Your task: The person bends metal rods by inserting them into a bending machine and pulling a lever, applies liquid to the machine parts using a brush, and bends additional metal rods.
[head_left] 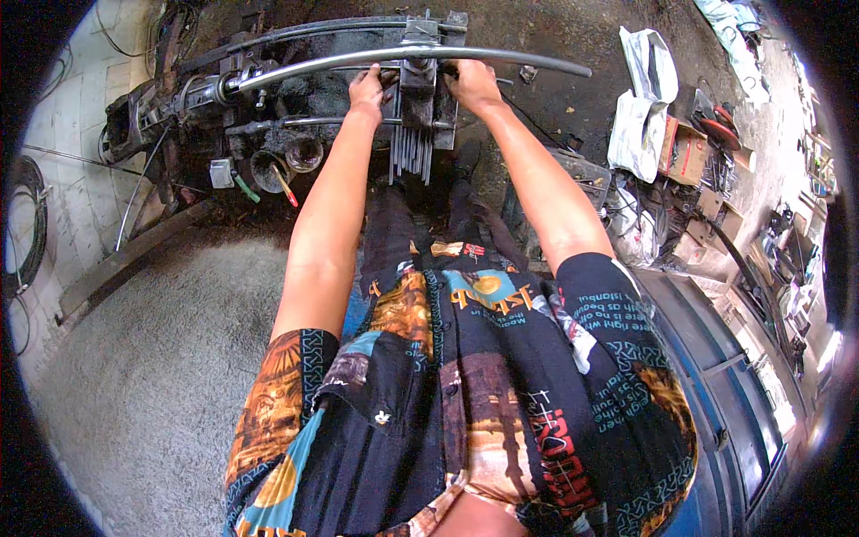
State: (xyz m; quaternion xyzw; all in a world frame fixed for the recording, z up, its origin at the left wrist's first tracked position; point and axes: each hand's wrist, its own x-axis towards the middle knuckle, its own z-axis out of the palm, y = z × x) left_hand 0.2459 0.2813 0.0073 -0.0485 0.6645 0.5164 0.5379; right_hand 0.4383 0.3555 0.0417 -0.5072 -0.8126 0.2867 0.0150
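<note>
A long, curved-looking metal bar (349,59) runs across the top of a greasy machine, over a dark metal block (418,103). My left hand (366,90) is at the left side of this block, just below the bar, with its fingers curled in. On the block's right side my right hand (476,84) is bent inward, its fingertips partly hidden by the bar and the block. What either hand grips cannot be made out. Several thin metal rods (412,157) show side by side below the block.
At left, the bar enters a round metal chuck (208,92). Below it lie a round metal cup (268,170) and a red-and-yellow stick (286,186). White sacks (646,67) and a cardboard box (683,150) stand at right, with a blue metal panel (716,349) lower down.
</note>
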